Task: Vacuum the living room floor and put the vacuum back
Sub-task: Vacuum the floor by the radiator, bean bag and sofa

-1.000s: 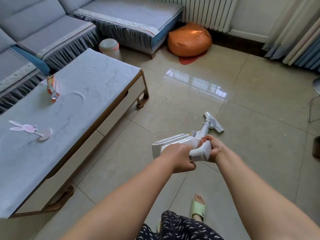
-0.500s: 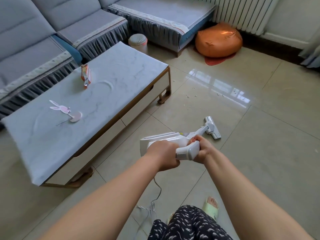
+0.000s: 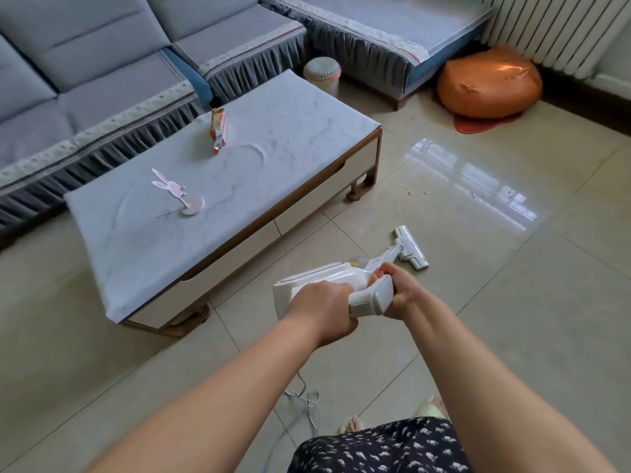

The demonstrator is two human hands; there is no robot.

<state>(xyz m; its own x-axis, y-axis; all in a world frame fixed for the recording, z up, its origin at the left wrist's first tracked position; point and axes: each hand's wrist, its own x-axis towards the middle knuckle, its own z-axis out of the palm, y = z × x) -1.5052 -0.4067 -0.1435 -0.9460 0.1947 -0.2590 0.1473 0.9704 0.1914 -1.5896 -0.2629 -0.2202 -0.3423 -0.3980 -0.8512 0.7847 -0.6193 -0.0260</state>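
Observation:
A white stick vacuum [image 3: 321, 278] is held out in front of me, its tube slanting down to the floor head [image 3: 411, 248] on the beige tiles. My left hand [image 3: 324, 310] grips the rear of the handle. My right hand [image 3: 403, 290] grips the front of the same handle, fingers curled round it. Small white crumbs [image 3: 415, 191] lie scattered on the tiles beyond the floor head. The vacuum's white cord [image 3: 307, 401] trails on the floor below my arms.
A low coffee table [image 3: 362, 158] with a grey cover stands to the left, bearing a snack packet [image 3: 218, 131] and a pink rabbit toy [image 3: 176, 192]. A grey sofa [image 3: 102, 63] wraps behind it. A small bin [image 3: 322, 75], an orange beanbag [image 3: 488, 85] and a radiator [image 3: 560, 29] stand farther back.
My view has swung left and back, so the table and sofa fill more of the frame. The floor head sits slightly nearer the table. Both hands keep their grip on the handle.

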